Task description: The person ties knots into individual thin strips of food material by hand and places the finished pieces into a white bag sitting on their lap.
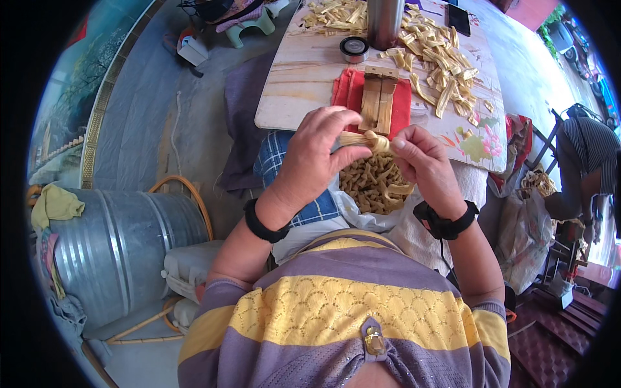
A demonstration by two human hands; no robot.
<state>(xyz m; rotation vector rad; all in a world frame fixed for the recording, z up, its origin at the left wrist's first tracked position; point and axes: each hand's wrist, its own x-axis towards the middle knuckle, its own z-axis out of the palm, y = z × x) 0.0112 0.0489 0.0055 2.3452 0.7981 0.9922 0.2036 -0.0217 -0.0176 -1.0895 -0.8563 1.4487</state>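
Note:
My right hand (427, 162) pinches one end of a knotted pale yellow strip (378, 143), which looks like dried bean curd or a similar pliable material. Around the strip's other end is my left hand (315, 155), its thumb and forefinger apart; whether its hidden fingers grip the strip is unclear. Just beyond the knot, a grooved wooden block (378, 102) lies on a folded red cloth (347, 89) at the table's near edge. Below my hands, a white plastic bag (356, 216) on my lap holds many small knotted pieces (371, 186).
Loose yellow strips (449, 68) spread over the table (296, 82). A metal flask (385, 24), its lid (354, 48) and a phone (458, 19) are there too. A metal drum (126, 247) stands at left. At right are a filled plastic bag (524, 237) and another person (587, 150).

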